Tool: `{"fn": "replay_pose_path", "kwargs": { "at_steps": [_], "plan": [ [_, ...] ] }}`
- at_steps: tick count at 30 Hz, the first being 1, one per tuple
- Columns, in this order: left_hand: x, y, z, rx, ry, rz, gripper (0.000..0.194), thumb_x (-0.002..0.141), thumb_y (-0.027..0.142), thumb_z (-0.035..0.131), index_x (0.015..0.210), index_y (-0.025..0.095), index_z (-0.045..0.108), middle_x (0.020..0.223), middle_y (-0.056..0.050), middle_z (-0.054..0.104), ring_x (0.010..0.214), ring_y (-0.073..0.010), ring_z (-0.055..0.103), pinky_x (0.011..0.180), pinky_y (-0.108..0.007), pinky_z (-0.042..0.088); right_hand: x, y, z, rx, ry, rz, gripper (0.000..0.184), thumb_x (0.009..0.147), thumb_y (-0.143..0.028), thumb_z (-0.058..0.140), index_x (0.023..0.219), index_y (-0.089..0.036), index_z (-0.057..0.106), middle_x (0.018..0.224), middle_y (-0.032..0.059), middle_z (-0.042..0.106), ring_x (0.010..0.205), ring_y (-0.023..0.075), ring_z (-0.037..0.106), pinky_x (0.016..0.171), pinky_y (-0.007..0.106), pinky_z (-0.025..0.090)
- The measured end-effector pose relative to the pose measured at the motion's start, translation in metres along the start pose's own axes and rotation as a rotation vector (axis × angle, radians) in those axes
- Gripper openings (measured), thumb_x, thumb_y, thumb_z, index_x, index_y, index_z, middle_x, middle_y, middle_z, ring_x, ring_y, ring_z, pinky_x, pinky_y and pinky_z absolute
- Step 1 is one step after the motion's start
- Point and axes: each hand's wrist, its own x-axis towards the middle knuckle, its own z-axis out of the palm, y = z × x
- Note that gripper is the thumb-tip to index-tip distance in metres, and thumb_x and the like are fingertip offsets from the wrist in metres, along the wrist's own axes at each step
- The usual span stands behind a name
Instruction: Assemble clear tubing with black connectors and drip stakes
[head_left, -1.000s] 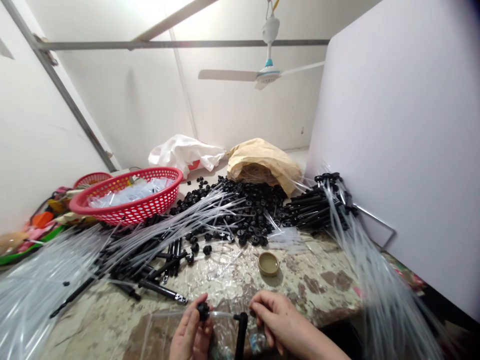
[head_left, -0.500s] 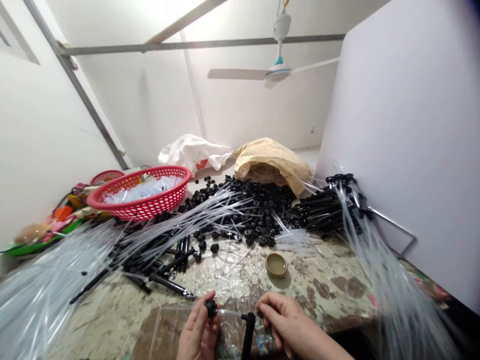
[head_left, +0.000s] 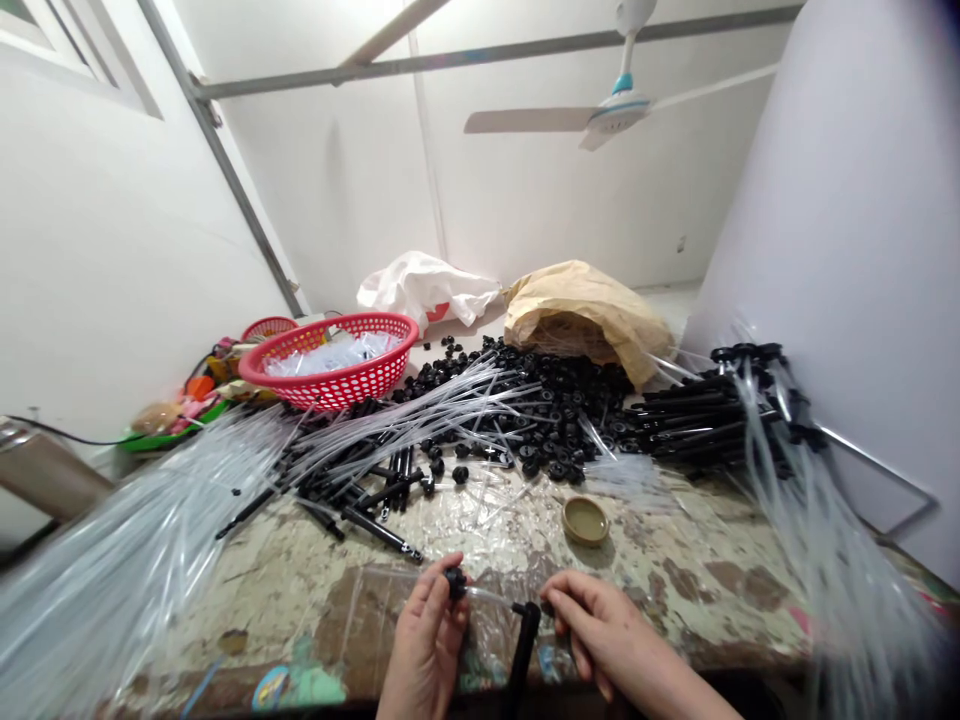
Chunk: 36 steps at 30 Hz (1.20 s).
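Note:
My left hand [head_left: 429, 640] is closed around a small black round cap [head_left: 454, 582], held between thumb and fingers. A short clear tube [head_left: 491, 596] runs from the cap to a black tube with a side elbow [head_left: 523, 645], which hangs tilted at the table's front edge. My right hand [head_left: 611, 628] is just right of the elbow, thumb and forefinger pinched together. A small dark bit shows at its fingertips, too small to name. Beyond my hands, a shallow round dish [head_left: 586, 522] with liquid sits on the worn table [head_left: 675, 560].
Black caps [head_left: 555, 400] lie heaped in the middle, with clear tubes [head_left: 420, 405] across them. A red basket [head_left: 330, 385] of clear plastic pieces stands at left. Black tubes [head_left: 694, 410] are stacked at right. Behind lies a tan bag [head_left: 589, 305]; long tubing [head_left: 165, 560] covers the left side.
The view has turned left, so the scene has shifted right in the picture. Both hands keep nearly the same pose, with the cap still in my left hand.

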Motion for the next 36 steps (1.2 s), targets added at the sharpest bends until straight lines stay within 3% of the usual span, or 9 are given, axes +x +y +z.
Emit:
{"fn": "replay_pose_path", "kwargs": {
  "at_steps": [16, 23, 26, 29, 33, 36],
  "plan": [
    [0.001, -0.001, -0.004, -0.053, -0.066, -0.035, 0.028, 0.069, 0.028, 0.067, 0.095, 0.018, 0.067, 0.083, -0.004, 0.063, 0.069, -0.0077, 0.055, 0.066, -0.016, 0.045, 0.0, -0.001, 0.0, -0.066, 0.008, 0.044, 0.028, 0.08, -0.043, 0.04, 0.082, -0.017, 0.05, 0.049, -0.0091, 0.045, 0.024, 0.0021, 0.034, 0.023, 0.012, 0.026],
    [0.0, 0.001, -0.003, -0.083, -0.044, -0.092, 0.032, 0.061, 0.03, 0.074, 0.09, 0.018, 0.069, 0.078, -0.004, 0.066, 0.069, -0.009, 0.056, 0.064, -0.017, 0.043, 0.0, -0.003, 0.0, -0.083, -0.03, 0.067, 0.032, 0.078, -0.048, 0.042, 0.084, -0.018, 0.051, 0.065, -0.0048, 0.052, 0.03, 0.0019, 0.04, 0.023, 0.012, 0.026],
    [-0.001, 0.002, -0.001, -0.09, -0.036, -0.099, 0.033, 0.058, 0.031, 0.076, 0.087, 0.017, 0.07, 0.075, -0.005, 0.066, 0.066, -0.009, 0.055, 0.061, -0.016, 0.042, 0.005, -0.027, -0.007, -0.17, -0.038, 0.015, 0.031, 0.08, -0.047, 0.04, 0.083, -0.018, 0.051, 0.065, -0.0038, 0.053, 0.031, 0.0024, 0.04, 0.024, 0.013, 0.027],
    [0.0, 0.001, 0.0, -0.11, -0.043, -0.096, 0.033, 0.055, 0.032, 0.077, 0.085, 0.018, 0.07, 0.071, -0.004, 0.066, 0.06, -0.0074, 0.053, 0.056, -0.015, 0.039, 0.024, -0.068, -0.013, -0.341, 0.0, -0.097, 0.028, 0.083, -0.043, 0.039, 0.079, -0.018, 0.052, 0.06, -0.0038, 0.053, 0.034, 0.0034, 0.042, 0.028, 0.014, 0.029],
    [0.003, -0.002, -0.003, -0.149, -0.071, -0.103, 0.034, 0.052, 0.034, 0.079, 0.082, 0.018, 0.071, 0.067, -0.004, 0.066, 0.054, -0.0063, 0.052, 0.052, -0.016, 0.036, 0.077, -0.122, -0.003, -0.759, 0.016, -0.316, 0.026, 0.088, -0.031, 0.032, 0.084, -0.018, 0.055, 0.072, -0.0004, 0.061, 0.048, 0.0073, 0.055, 0.036, 0.015, 0.038],
    [0.006, -0.005, -0.007, -0.151, -0.086, -0.126, 0.033, 0.053, 0.034, 0.079, 0.081, 0.019, 0.072, 0.066, -0.004, 0.066, 0.053, -0.0065, 0.053, 0.051, -0.016, 0.036, 0.129, -0.15, 0.017, -0.957, 0.043, -0.401, 0.021, 0.086, -0.022, 0.039, 0.088, -0.017, 0.059, 0.083, 0.0025, 0.064, 0.07, 0.0115, 0.061, 0.058, 0.019, 0.048]
  ]
}}
